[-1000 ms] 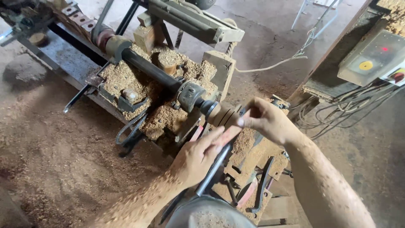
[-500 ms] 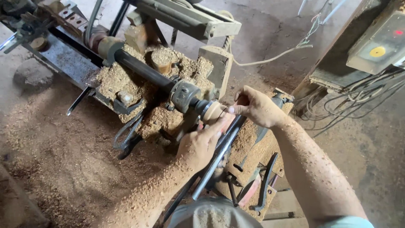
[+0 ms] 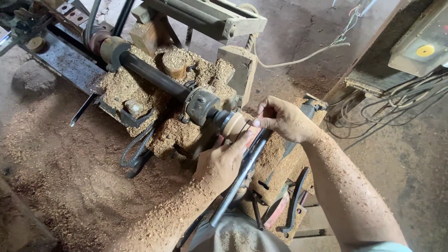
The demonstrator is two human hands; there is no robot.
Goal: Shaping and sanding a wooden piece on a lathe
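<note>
A wood lathe [image 3: 200,105] covered in sawdust runs from the top left to the middle. A small rounded light wooden workpiece [image 3: 232,124] sits in its chuck. My left hand [image 3: 224,161] grips a long grey metal rod-like tool [image 3: 240,175] just below the workpiece, fingers reaching up beside it. My right hand [image 3: 282,121] is to the right of the workpiece, its thumb and fingers pinched together at the wood's end, seemingly on a thin wire or strip. Both forearms are dusted with shavings.
Thick sawdust [image 3: 70,172] covers the floor at left. A grey control box with a yellow knob [image 3: 417,53] and loose cables [image 3: 373,121] are at right. Hand tools [image 3: 291,205] lie on the bench under my arms. A metal frame [image 3: 210,18] crosses the top.
The view has tightened on the workpiece. My right hand has slid a little right along the wood's end; my left hand keeps its hold on the rod.
</note>
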